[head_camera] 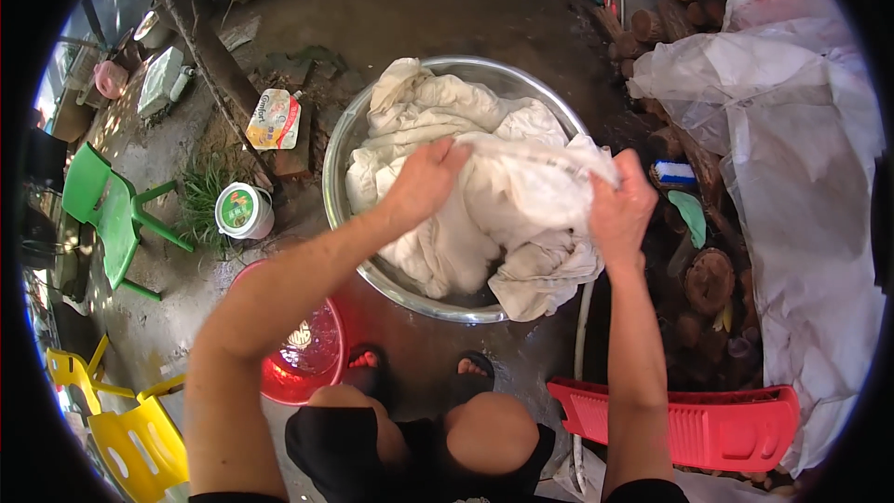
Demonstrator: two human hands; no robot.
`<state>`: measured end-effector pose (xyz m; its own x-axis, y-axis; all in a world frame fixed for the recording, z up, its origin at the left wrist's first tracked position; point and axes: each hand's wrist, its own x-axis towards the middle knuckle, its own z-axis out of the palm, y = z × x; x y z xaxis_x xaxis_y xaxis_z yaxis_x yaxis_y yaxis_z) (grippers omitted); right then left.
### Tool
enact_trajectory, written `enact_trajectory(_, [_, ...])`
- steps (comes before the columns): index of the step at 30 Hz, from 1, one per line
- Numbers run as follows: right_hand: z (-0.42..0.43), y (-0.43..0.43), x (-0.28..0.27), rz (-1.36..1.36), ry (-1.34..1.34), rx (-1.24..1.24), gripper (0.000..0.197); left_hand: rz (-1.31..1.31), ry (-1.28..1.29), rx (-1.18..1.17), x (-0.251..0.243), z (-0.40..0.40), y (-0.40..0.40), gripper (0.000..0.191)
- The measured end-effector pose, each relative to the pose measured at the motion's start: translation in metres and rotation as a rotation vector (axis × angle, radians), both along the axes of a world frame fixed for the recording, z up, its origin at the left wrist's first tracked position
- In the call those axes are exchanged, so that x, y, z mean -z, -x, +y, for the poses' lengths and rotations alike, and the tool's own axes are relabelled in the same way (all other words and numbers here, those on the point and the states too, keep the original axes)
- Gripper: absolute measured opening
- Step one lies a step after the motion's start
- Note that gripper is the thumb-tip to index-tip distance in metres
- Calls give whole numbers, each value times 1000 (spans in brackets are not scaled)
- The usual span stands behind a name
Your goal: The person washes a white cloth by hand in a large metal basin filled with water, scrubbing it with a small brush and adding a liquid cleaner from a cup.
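Observation:
A large metal basin [334, 175] stands on the wet ground before my knees. Heaped inside it is wet off-white cloth [447, 108], some of which hangs over the near right rim. My left hand [427, 178] grips a fold of this cloth above the middle of the basin. At the right rim, my right hand [624, 206] is closed on another part of the same fold. Between the two hands the raised stretch of cloth looks taut and slightly blurred. What lies beneath the heap is hidden.
A red plastic basin [340, 335] with water sits by my left foot. On the right lie a red washboard [726, 428], a hose [581, 342], a blue scrubbing brush [674, 172] and stacked logs [709, 281]. A white lidded bucket [244, 211] and green chair [115, 206] are left.

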<state>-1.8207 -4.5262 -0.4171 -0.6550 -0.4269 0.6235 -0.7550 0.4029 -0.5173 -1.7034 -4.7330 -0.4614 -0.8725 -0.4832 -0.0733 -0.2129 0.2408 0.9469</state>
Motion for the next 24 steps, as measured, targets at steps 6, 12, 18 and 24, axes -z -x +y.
enact_trajectory(6, [13,2,-19,-198,225,79,19,138,669,37,-49,-8,18,28])
enact_trajectory(12, [53,-39,62,-594,-161,-282,38,-84,998,-98,64,-63,-26,18])
enact_trajectory(18, [114,3,154,-382,-226,190,77,-397,759,-379,117,-74,-113,24])
enact_trajectory(24, [37,4,199,-861,53,-107,56,-67,690,210,83,25,-70,69])
